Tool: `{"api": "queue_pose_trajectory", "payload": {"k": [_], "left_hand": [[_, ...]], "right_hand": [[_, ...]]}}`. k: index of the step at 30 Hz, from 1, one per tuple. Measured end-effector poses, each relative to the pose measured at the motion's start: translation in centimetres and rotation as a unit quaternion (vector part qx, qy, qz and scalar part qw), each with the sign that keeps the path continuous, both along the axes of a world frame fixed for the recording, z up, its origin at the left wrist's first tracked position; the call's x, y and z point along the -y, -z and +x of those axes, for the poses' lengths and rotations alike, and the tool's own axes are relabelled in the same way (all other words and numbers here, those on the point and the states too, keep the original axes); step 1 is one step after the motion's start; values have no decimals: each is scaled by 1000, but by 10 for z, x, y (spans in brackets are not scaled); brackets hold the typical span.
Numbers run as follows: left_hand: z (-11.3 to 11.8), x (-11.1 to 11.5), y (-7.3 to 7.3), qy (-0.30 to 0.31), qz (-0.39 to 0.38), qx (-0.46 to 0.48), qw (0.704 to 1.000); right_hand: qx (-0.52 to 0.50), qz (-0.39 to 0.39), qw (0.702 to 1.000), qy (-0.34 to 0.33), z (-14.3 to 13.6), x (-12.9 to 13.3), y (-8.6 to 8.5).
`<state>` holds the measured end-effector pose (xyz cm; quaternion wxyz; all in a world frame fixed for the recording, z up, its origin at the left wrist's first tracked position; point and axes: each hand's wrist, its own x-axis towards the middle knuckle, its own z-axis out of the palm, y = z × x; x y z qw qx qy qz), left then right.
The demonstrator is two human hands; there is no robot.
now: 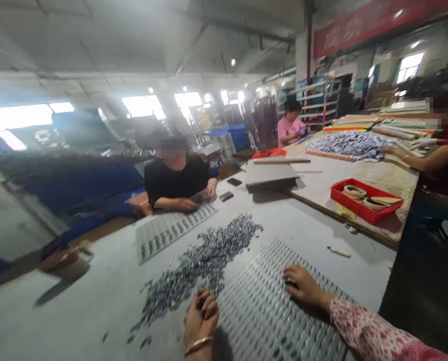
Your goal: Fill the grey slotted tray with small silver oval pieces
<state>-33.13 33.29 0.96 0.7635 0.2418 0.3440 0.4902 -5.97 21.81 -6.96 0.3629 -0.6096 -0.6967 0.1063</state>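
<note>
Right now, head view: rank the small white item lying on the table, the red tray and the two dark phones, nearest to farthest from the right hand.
1. Small white item: lying on the grey table just beyond the right hand, to its right.
2. Red tray: farther right, on the adjoining table.
3. Two dark phones: far across the table, by the seated person in black.

A large workshop is lit by bright windows (pixel 143 105) along the far wall and ceiling lamps (pixel 233 62). Metal shelving (pixel 317 103) is seen far right, under a red banner (pixel 370 22).
</note>
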Motion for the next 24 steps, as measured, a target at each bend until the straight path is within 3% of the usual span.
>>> {"api": "queue_pose_trajectory", "payload": {"k": [4, 6, 8, 10, 13, 18, 24], "left_hand": [[28, 112, -47, -73, -121, 79, 987], [45, 154, -67, -146, -228, 121, 955], [58, 185, -76, -208, -319, 148, 913], [67, 209, -74, -243, -368, 170, 881], [73, 230, -62, -247, -387, 203, 865], [78, 240, -47, -218, -352, 242, 877], [80, 243, -40, -197, -333, 235, 892]], "right_hand": [[-111, -14, 994, -21, -2, 54, -66], [-160, -65, 982, -76, -7, 75, -92], [-183, -122, 962, -160, -16, 93, -109], [-181, -158, 944, -228, -29, 109, -118], [-146, -170, 936, -273, -48, 127, -117], [-58, -169, 944, -277, -60, 134, -112], [-173, -191, 939, -227, -48, 129, -116]]}}
